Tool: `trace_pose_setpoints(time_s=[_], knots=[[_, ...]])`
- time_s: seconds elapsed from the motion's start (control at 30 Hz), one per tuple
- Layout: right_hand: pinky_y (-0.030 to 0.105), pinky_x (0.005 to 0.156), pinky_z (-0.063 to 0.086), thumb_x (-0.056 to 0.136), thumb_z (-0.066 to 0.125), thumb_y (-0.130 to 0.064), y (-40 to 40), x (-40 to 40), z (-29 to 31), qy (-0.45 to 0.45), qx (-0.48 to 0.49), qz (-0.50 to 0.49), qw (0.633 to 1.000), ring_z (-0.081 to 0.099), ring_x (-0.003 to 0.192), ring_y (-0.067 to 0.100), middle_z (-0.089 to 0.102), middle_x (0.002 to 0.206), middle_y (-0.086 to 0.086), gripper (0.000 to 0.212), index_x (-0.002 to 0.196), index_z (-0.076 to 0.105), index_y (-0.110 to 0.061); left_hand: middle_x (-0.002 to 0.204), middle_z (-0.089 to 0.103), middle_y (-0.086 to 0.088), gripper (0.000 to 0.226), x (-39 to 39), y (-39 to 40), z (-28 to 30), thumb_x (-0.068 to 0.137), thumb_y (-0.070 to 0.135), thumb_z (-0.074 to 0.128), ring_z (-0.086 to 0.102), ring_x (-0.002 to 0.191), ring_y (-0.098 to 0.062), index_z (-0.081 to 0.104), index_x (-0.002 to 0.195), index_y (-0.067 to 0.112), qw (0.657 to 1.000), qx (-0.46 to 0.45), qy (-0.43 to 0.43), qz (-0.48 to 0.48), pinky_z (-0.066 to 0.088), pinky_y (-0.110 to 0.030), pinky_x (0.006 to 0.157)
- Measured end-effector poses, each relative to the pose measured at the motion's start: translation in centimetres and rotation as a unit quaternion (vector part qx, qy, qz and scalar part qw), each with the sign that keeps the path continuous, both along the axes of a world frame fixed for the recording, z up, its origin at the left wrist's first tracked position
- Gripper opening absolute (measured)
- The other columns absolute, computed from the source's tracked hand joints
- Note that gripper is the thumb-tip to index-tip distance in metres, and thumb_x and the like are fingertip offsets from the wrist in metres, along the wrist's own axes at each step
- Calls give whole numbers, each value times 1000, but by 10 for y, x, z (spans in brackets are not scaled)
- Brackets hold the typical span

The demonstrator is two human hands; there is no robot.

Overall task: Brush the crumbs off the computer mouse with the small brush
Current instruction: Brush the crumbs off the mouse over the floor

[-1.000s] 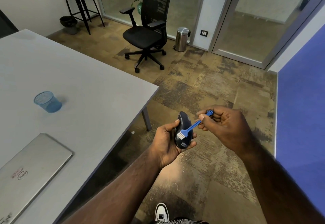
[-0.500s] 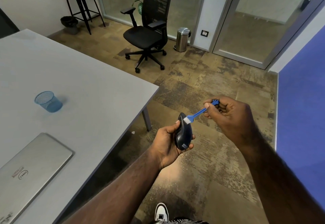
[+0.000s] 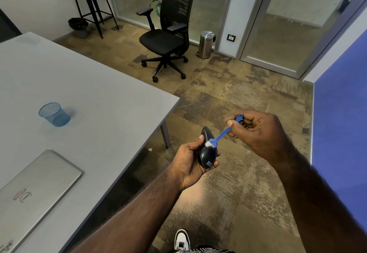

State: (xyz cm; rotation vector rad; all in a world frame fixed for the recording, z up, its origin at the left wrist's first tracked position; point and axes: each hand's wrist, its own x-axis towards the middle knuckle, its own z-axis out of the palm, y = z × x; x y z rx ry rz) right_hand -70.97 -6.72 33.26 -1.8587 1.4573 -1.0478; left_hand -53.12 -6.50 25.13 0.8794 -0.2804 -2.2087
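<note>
Head view looks down past my two forearms at the floor beside a grey tabletop [image 3: 83, 86]. My left hand [image 3: 190, 161] grips the dark computer mouse [image 3: 207, 150], thumb along its near-left edge and fingertips curling round the right side, so the mouse stands tilted on its long axis in the air, off the tabletop and just past its corner. A small blue label shows near the mouse's lower end. My right hand [image 3: 256, 131] pinches the small brush [image 3: 220, 136] by its blue handle, thumb on top and fingers folded under; the handle's splayed end pokes out between thumb and fingers. The brush slants down and to the left from that hand, and its white bristles touch the upper right face of the mouse. I cannot make out any crumbs on the mouse.

On the tabletop sit a blue mesh cup [image 3: 54, 114] and, nearer me, a closed silver laptop [image 3: 33, 191], both well apart from my hands. Beyond, a black office chair [image 3: 168, 34] stands on the patterned floor, with a small steel bin [image 3: 206, 44] near the glass wall. One white shoe [image 3: 181, 239] shows at the bottom edge.
</note>
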Motion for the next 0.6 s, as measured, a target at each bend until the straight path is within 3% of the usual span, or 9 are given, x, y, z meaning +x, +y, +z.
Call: trace_pose_setpoints(time_s=[0.1,0.27,0.4,0.6], knots=[[44,69,62,90,69,-13,3,-1,1,-7,20,25,999,74,71,12,76,78,-1,22,92,72,-35,89,65,-15,36,1,-1,-1,96,33,44,59,84,-27,58,116,5,1000,3,7,5,55,-33,59],[37,67,62,91,69,-16,8,0,-4,-8,-33,-26,999,73,73,11,75,81,-5,14,102,73,-24,95,64,-18,39,2,-3,-1,95,35,45,61,86,-31,60,115,5,999,14,31,16,56,-38,65],[27,54,58,89,69,-10,18,4,-9,26,-19,47,998,72,65,11,75,78,-3,20,100,72,-26,123,59,-23,50,2,-5,-4,97,38,40,63,96,-35,52,131,3,999,22,41,23,55,-45,77],[36,63,61,91,67,-13,16,-2,-15,-21,-71,-80,994,73,71,7,74,80,-11,24,99,68,-35,128,58,-27,51,2,-7,-3,98,37,34,60,107,-41,54,128,1,997,35,65,38,48,-49,92]])
